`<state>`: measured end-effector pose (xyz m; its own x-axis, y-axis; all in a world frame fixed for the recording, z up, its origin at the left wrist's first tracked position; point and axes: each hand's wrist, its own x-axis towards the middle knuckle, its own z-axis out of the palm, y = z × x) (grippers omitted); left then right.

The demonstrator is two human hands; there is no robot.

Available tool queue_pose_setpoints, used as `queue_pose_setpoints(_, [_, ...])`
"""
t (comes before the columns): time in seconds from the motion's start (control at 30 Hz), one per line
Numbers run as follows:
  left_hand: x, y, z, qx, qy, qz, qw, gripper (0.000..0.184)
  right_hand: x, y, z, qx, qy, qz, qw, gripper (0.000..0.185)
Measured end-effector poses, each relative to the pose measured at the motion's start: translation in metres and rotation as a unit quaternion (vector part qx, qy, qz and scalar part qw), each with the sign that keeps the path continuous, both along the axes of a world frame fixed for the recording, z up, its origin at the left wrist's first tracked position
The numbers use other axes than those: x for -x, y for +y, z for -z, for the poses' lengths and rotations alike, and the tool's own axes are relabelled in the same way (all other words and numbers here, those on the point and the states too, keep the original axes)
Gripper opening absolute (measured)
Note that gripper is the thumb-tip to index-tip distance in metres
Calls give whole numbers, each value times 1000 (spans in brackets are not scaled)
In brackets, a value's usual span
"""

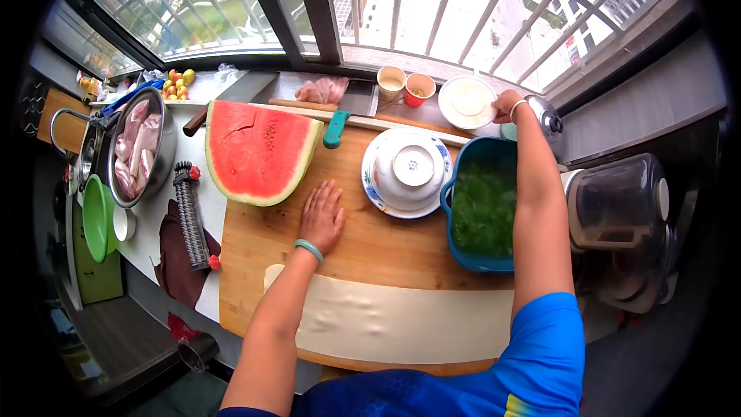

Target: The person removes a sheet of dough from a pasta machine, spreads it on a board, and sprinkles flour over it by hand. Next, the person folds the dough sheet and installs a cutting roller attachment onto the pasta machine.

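My left hand (323, 218) lies flat on the wooden board (363, 255), fingers spread, just below a large cut piece of watermelon (261, 150). Reaching to the windowsill, my right hand (505, 106) has its fingers closed at the right edge of a round white container (467, 103); what they grip, if anything, is too small to make out. A long sheet of rolled dough (401, 326) stretches along the board's near edge. An upturned white bowl (413, 166) sits on a patterned plate (372, 199). Beside it stands a blue tub (454, 251) of leafy greens in water (482, 208).
Left of the board are a roller tool (193, 220), a dark cloth (177, 262), a metal bowl of raw meat (139, 147) and a green basin (96, 218). A teal-handled knife (335, 130) and two cups (417, 89) are at the back. Clear appliances (617, 205) stand right.
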<state>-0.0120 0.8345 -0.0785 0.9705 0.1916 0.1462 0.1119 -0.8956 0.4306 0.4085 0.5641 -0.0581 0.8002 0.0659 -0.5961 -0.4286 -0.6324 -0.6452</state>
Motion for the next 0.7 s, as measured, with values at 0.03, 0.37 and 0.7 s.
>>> queue_pose_setpoints(0.03, [0,0,1,-3,-2,-4,1000,38,-1,1,-2,-6,-8,-41,999,12])
queue_pose_setpoints(0.37, [2,0,6,-6,-10,-1,1000,39,33,14,-84,-140,-188,-79,969,8])
queue_pose_setpoints(0.7, [7,-7,14,193,-39,-18,980,49,324,9,-230,-356,-125,-72,923,19])
